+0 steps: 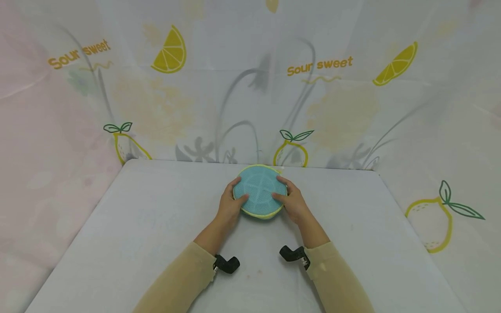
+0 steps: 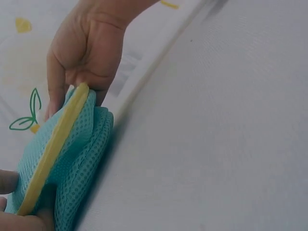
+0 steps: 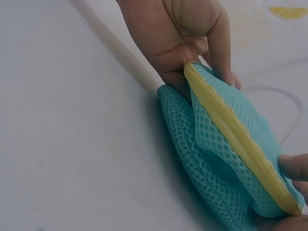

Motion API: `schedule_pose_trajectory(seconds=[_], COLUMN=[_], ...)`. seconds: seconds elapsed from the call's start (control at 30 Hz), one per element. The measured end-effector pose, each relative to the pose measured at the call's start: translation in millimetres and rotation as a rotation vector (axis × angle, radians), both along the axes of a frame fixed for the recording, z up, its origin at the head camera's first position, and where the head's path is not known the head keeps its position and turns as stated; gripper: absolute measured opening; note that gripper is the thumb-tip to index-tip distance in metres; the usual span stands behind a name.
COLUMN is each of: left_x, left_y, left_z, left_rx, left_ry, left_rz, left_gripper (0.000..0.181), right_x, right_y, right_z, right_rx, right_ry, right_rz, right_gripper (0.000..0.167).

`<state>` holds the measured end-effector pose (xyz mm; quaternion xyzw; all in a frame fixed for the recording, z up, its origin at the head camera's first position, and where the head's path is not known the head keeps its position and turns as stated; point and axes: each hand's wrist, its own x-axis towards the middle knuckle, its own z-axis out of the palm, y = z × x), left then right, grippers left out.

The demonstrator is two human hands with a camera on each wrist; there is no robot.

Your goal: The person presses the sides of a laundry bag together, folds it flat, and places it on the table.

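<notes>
A round teal mesh bag (image 1: 260,189) with yellow edging is held between both hands near the far edge of the table. My left hand (image 1: 228,206) grips its left rim, thumb on the face turned to me. On the opposite rim, my right hand (image 1: 295,206) grips in the same way. Both wrist views show the bag's layers slightly apart below the yellow trim (image 2: 55,147), with folded mesh (image 3: 192,154) underneath. Part of each hand's fingers is hidden behind the bag. Whether anything lies inside cannot be made out.
The white tabletop (image 1: 164,208) spreads out around the hands. Behind it rises a cloth backdrop (image 1: 227,39) printed with lemons and lettering, and more printed cloth borders both sides. A black wrist mount (image 1: 228,264) sits at the left cuff, another mount (image 1: 292,253) at the right.
</notes>
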<state>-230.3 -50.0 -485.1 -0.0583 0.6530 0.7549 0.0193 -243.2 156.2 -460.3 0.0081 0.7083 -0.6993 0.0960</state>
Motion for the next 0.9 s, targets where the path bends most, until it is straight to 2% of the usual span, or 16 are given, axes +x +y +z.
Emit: schedule_pose_trajectory(seconds=[0.23,0.33,0.47,0.6,0.9], left_x=[0.0,0.3,0.7,0.8,1.3], left_y=[1.3,1.2,0.4,-0.7,-4.2], left_z=[2.2,4.3,6.8,9.1,11.8], left_rx=[0.018,0.001,-0.068,-0.157,-0.304], left_ry=[-0.054,-0.071,-0.080,-0.081,-0.048], left_rz=[0.015,0.017,0.013,0.001,-0.019], left_gripper=[0.067,0.067,0.068,0.068,0.067], right_x=[0.3,-0.1,-0.6,-0.2,1.9], right_y=[-2,-3,-4,-4,-2], right_z=[-0.7,-1.9,-2.7,-1.7,1.8], right_rx=[-0.053,-0.056,-0.049,0.023,0.287], right_ry=[0.001,0.005,0.005,0.011,0.076], right_rz=[-0.032,-0.041,-0.052,-0.061,-0.039], right_gripper=[0.072,0.072,0.072,0.071,0.066])
